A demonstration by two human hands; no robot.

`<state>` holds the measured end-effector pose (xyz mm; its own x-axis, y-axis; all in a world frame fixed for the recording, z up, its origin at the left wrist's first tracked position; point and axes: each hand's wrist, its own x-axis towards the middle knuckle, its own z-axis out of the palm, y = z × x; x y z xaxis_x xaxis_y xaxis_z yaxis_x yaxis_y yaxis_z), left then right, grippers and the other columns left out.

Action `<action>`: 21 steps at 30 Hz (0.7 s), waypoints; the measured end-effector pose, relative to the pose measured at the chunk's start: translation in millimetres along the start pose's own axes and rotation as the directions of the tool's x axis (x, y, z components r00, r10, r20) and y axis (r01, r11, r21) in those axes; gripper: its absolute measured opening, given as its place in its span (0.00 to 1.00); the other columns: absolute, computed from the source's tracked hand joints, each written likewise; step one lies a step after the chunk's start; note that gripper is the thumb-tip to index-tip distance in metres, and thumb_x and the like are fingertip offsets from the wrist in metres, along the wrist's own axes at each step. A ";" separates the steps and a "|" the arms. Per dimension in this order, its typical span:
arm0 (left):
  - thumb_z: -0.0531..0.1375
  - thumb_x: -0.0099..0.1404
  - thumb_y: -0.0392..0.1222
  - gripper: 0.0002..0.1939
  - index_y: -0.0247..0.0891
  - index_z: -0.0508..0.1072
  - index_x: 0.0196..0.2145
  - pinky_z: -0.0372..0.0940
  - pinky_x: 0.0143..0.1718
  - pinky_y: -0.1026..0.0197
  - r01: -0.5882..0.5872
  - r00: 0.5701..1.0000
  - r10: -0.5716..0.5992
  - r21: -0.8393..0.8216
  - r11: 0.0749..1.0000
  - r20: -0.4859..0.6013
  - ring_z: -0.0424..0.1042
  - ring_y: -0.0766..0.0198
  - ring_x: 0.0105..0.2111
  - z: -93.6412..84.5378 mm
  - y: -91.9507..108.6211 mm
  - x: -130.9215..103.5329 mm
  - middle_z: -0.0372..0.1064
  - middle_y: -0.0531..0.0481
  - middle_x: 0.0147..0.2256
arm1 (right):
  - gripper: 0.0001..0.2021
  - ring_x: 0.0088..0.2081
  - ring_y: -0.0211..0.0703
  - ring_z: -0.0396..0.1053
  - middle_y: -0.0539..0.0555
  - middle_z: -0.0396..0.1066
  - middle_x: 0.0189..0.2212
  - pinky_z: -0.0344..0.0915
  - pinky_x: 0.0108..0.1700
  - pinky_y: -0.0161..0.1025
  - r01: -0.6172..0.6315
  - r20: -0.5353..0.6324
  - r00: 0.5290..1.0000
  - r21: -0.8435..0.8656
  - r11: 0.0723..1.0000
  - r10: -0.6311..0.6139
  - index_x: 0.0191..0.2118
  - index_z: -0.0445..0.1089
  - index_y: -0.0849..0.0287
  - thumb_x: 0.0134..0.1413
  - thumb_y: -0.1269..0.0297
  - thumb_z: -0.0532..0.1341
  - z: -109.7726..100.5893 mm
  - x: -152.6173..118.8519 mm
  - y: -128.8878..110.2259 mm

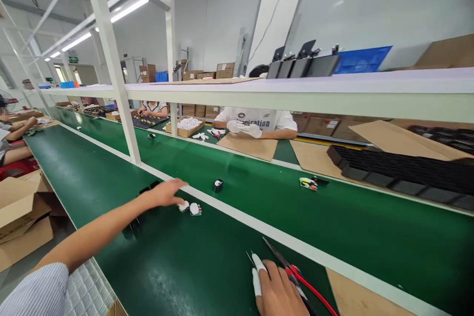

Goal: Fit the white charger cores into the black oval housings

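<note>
Two small white-topped pieces [195, 209] lie side by side on the green bench [177, 266], left of centre and just near of the long white strip [237, 216]. The left hand [166, 193] reaches in from the left beside them; its grip is open, the fingers extended and the thumb apart, close to the left piece. Whether the thumb touches that piece cannot be told. Dark parts [133, 227] lie partly hidden about the left forearm.

At the near right, the right hand [279, 289], white covers on two of its fingers, has its grip closed about slender tweezers [251, 258], of which only the tips show. Red-handled scissors [292, 270] lie just to its right, the blades directed toward the far left. A cardboard sheet [365, 294] occupies the near right corner.

Beyond the strip, a black part with a white top [217, 186] stands on the green surface; a yellow-and-white item [308, 183] lies farther right. At the far side, a person in white gloves [244, 128] sits behind brown cardboard [249, 146].
</note>
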<state>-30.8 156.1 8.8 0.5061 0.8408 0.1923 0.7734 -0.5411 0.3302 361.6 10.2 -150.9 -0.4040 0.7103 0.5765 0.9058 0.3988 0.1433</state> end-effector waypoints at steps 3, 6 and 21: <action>0.63 0.69 0.52 0.26 0.38 0.73 0.60 0.70 0.53 0.50 0.106 0.984 -0.103 0.017 0.994 -0.147 0.75 0.45 0.54 -39.7 -18.5 -6.0 0.71 0.36 0.59 | 0.14 0.42 0.58 0.72 0.62 0.73 0.45 0.70 0.41 0.48 -0.042 -0.026 0.999 -0.018 0.999 0.042 0.42 0.70 0.57 0.51 0.78 0.55 -10.1 3.4 -8.8; 0.61 0.70 0.56 0.20 0.37 0.80 0.46 0.70 0.50 0.48 0.181 0.967 -0.169 0.050 0.982 -0.192 0.76 0.46 0.46 -67.1 -32.6 -23.8 0.76 0.38 0.49 | 0.12 0.44 0.58 0.72 0.64 0.72 0.48 0.71 0.42 0.49 -0.033 -0.055 0.998 0.003 0.999 0.033 0.42 0.69 0.58 0.55 0.77 0.54 -20.1 7.9 -14.2; 0.60 0.71 0.41 0.12 0.39 0.75 0.29 0.71 0.54 0.47 -0.010 0.976 0.027 0.081 0.997 -0.216 0.74 0.50 0.50 -7.6 16.4 -94.0 0.73 0.41 0.51 | 0.16 0.57 0.61 0.70 0.67 0.69 0.60 0.72 0.56 0.57 -0.007 0.127 0.991 0.335 0.942 -0.038 0.58 0.70 0.63 0.67 0.70 0.59 -17.4 134.8 -85.4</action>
<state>-68.6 68.3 3.1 0.4328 0.8098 0.3961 0.7969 -0.5491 0.2520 232.0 61.8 -71.4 -0.4514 0.7626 0.4633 0.8130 0.5655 -0.1386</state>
